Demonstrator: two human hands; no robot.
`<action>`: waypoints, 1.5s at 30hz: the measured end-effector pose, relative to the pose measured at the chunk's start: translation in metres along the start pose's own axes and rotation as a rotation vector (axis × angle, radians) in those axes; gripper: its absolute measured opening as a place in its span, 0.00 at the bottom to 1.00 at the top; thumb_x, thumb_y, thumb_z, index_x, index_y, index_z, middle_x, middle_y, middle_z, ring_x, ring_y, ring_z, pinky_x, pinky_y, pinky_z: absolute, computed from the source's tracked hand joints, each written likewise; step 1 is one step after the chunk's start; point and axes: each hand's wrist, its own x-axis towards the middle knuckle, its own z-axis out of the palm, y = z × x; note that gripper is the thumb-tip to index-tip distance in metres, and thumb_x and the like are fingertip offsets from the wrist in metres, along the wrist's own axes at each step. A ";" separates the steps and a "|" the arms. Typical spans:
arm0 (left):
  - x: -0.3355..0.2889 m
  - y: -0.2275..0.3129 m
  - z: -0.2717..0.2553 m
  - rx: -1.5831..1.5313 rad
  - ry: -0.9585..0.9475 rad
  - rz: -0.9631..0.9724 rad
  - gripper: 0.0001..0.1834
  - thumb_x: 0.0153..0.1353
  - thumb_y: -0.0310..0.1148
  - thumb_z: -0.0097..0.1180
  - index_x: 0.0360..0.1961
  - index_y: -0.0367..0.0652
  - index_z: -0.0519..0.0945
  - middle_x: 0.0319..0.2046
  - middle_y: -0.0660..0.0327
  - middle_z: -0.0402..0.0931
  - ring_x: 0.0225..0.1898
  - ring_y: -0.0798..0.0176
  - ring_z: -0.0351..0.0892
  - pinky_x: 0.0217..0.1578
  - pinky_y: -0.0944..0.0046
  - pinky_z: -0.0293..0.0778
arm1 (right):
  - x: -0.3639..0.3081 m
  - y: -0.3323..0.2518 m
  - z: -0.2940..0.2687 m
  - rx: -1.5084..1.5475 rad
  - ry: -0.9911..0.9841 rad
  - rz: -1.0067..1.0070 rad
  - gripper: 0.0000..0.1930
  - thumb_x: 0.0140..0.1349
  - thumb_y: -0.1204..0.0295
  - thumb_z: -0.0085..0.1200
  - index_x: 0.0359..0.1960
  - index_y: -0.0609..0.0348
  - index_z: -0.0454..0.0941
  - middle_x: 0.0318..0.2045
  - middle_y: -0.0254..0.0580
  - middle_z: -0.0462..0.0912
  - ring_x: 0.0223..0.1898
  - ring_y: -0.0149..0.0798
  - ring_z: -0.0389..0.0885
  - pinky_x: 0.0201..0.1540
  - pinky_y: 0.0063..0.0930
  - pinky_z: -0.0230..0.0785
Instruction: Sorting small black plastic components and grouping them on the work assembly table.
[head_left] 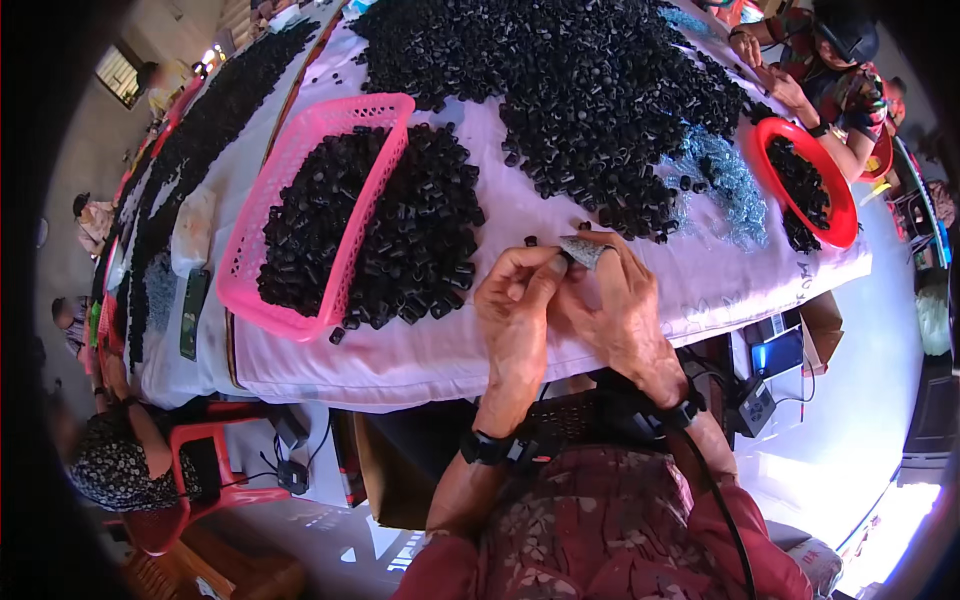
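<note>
Pinching what looks like a small black plastic piece [567, 258] above the tabletop [500, 175], just inside its near edge, between thumb and curled fingers of the left hand [515, 310]; gripping a grey pointed implement [585, 250], perhaps a blade, with folded fingers of the right hand [628, 315]. Apparently partway through this one. Seemingly well begun, judging by bluish scraps [735, 185] toward the right edge. Impossible to tell finished from untouched among the pink basket [275, 316] near the near-left corner, the red basin [845, 215] by the right edge, and the big black heap [600, 90] toward the far edge.
</note>
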 end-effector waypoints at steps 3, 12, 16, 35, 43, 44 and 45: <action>-0.009 0.003 0.008 0.151 0.088 0.019 0.03 0.61 0.22 0.58 0.36 0.37 0.80 0.31 0.66 0.79 0.33 0.76 0.74 0.37 0.76 0.70 | -0.007 0.001 -0.015 0.360 -0.011 0.218 0.22 0.47 0.75 0.65 0.46 0.65 0.75 0.41 0.55 0.79 0.41 0.53 0.82 0.44 0.38 0.76; -0.009 0.017 0.002 0.575 0.077 0.346 0.10 0.54 0.16 0.61 0.37 0.36 0.79 0.34 0.64 0.79 0.33 0.75 0.76 0.37 0.75 0.72 | -0.029 0.033 -0.042 0.487 0.310 0.727 0.08 0.56 0.72 0.60 0.35 0.63 0.80 0.19 0.22 0.73 0.21 0.17 0.64 0.24 0.15 0.54; 0.017 0.091 -0.036 0.851 0.319 0.586 0.08 0.56 0.18 0.59 0.37 0.37 0.79 0.33 0.63 0.79 0.31 0.73 0.77 0.36 0.74 0.73 | -0.026 0.032 -0.044 0.416 0.234 0.708 0.09 0.56 0.70 0.61 0.33 0.63 0.80 0.18 0.21 0.70 0.21 0.17 0.60 0.24 0.16 0.50; 0.034 0.014 0.003 1.160 -0.115 0.408 0.13 0.49 0.17 0.59 0.39 0.36 0.79 0.30 0.57 0.75 0.27 0.64 0.75 0.29 0.66 0.71 | -0.024 0.035 -0.043 0.524 0.210 0.723 0.08 0.55 0.70 0.63 0.31 0.62 0.80 0.17 0.21 0.71 0.20 0.17 0.61 0.22 0.17 0.52; 0.032 -0.008 0.033 1.401 -0.327 0.589 0.17 0.50 0.16 0.52 0.43 0.36 0.78 0.43 0.53 0.74 0.45 0.48 0.70 0.48 0.55 0.69 | -0.027 0.037 -0.048 0.790 0.522 0.725 0.08 0.56 0.72 0.61 0.34 0.62 0.80 0.19 0.27 0.77 0.20 0.18 0.68 0.24 0.16 0.59; 0.032 -0.008 0.036 1.384 -0.336 0.588 0.17 0.49 0.16 0.52 0.43 0.36 0.78 0.43 0.53 0.74 0.45 0.48 0.70 0.48 0.55 0.69 | -0.025 0.038 -0.050 0.806 0.540 0.700 0.07 0.56 0.73 0.60 0.34 0.64 0.80 0.22 0.29 0.79 0.22 0.18 0.71 0.26 0.16 0.61; 0.030 -0.008 0.036 1.373 -0.339 0.583 0.17 0.49 0.15 0.52 0.43 0.36 0.78 0.43 0.53 0.74 0.45 0.48 0.70 0.48 0.55 0.69 | -0.023 0.038 -0.051 0.804 0.537 0.700 0.07 0.56 0.73 0.60 0.34 0.64 0.80 0.22 0.29 0.79 0.22 0.18 0.71 0.26 0.16 0.61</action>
